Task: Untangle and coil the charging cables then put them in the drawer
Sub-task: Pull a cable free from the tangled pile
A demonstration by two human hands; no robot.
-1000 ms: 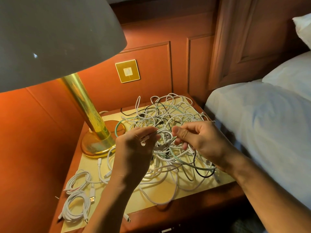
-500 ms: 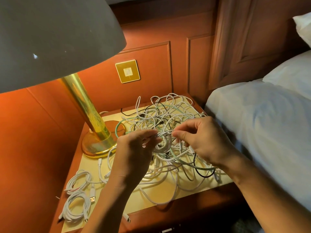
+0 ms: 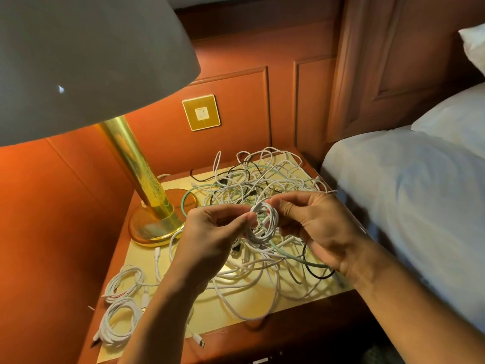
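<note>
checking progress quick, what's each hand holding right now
left hand: pinches the white cable coil at its left side.
right hand: pinches the same coil at its top.

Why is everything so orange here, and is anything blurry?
Head view: the lamp throws warm orange on the wall and nightstand; its shade looms dark; the bed looks cooler, bluish; the white cable pinched by the left hand and right hand is slightly soft.

Lamp shade (image 3: 78,61) cut off by top and left edges. Pillow (image 3: 472,48) cut by right edge. Left hand (image 3: 210,237) and right hand (image 3: 315,227) cover middle of cable tangle (image 3: 262,179) (strand count not determinable). Plug (image 3: 200,340) type too small to tell. Table (image 3: 231,316) front dark, detail unreadable.
</note>
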